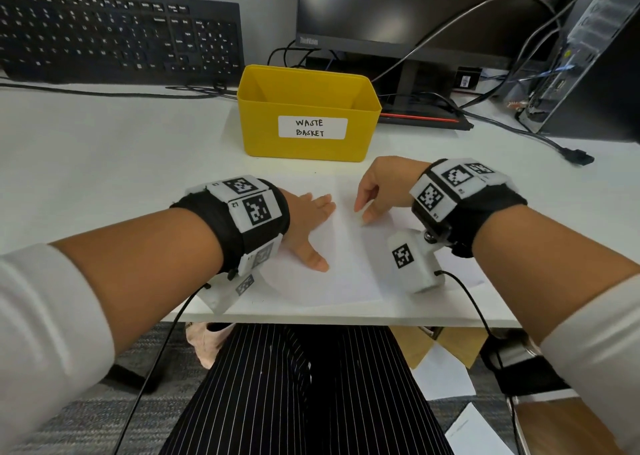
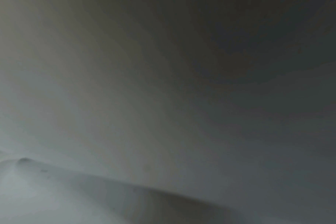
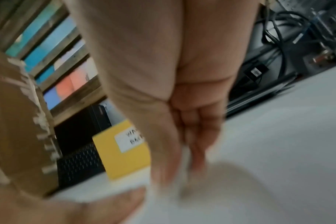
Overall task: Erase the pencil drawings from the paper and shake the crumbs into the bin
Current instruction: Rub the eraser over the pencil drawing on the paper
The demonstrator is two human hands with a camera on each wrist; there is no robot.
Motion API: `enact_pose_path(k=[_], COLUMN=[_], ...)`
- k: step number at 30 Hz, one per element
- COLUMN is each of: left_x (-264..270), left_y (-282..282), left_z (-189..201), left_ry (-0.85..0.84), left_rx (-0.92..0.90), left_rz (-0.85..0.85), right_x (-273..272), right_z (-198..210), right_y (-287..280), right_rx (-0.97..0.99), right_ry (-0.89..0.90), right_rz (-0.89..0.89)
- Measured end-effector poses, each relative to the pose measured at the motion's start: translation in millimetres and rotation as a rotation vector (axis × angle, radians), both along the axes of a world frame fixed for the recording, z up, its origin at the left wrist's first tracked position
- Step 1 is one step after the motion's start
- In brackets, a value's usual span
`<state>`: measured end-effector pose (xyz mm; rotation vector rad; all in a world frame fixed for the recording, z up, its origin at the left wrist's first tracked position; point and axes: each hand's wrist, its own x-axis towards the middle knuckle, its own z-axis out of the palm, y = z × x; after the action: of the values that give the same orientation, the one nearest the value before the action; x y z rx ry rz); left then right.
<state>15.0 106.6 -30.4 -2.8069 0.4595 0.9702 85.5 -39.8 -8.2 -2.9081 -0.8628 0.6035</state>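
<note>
One paper (image 1: 332, 274), one yellow bin (image 1: 304, 108) beyond; left hand (image 1: 308, 226) presses it flat, right hand (image 1: 381, 191) fingers (image 1: 369, 216) pinch a barely visible eraser.

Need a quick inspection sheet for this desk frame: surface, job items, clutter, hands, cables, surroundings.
Surface: white desk, paper lying at its near edge.
Job's things: yellow waste basket behind the paper, open; pencil marks not discernible; eraser not clearly seen.
Clutter: keyboard far left, monitor behind the basket.
Grippers: left hand flat on the paper; right hand with curled fingers, tips at the paper, contents unclear, blurred in the wrist view.
Cables: black cables trail across far right.
Surroundings: computer tower right; loose sheets on the floor.
</note>
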Motion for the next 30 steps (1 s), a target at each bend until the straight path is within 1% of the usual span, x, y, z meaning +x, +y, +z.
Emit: enact_pose_path(k=[3,5,7,10,12,15,17,20,22,25,27,30], left_x=[0.1,0.3,1.0,2.6,2.8,2.7,5.2,9.1,11.7,15.2,16.8,17.1], left_y=[0.4,1.1,0.5,-1.1,-1.0,-0.4,-1.6,-6.2,-5.5,-1.5,-1.4,-1.5], left_z=[-0.8,-1.5,-0.9,1.6,2.1,1.6,3.7,5.7,3.4,-2.8,-3.7,-3.3], left_ry=[0.005,-0.001,-0.003,0.02,0.027,0.024,-0.006,-0.039,-0.032,-0.01,0.003,0.002], left_rx=[0.002,0.003,0.013,0.014,0.006,-0.015,-0.03,-0.027,-0.008,0.007,0.017,0.017], left_rz=[0.003,0.006,-0.003,-0.016,-0.019,-0.018,-0.023,-0.027,-0.027,-0.003,-0.008,-0.014], right_x=[6.6,8.0,6.8,3.7,4.8,9.5,10.0,8.2,7.1,3.4,0.6,1.2], right_z=[-1.2,-5.2,-7.4,-3.5,2.7,13.3,15.2,6.8,-1.1,-7.8,-6.3,2.2], right_y=[5.4,4.0,-0.1,1.7,8.4,13.1,13.0,9.7,7.0,3.3,0.7,3.8], right_rx=[0.063,0.116,0.119,0.036,-0.001,0.073,0.075,-0.001,0.021,0.077,0.056,-0.03], right_ry=[-0.114,-0.132,-0.111,-0.027,-0.047,-0.129,-0.123,-0.091,-0.079,-0.113,-0.072,-0.006], right_rz=[-0.005,-0.014,-0.02,0.006,0.041,0.04,0.037,0.036,0.027,0.035,0.043,0.081])
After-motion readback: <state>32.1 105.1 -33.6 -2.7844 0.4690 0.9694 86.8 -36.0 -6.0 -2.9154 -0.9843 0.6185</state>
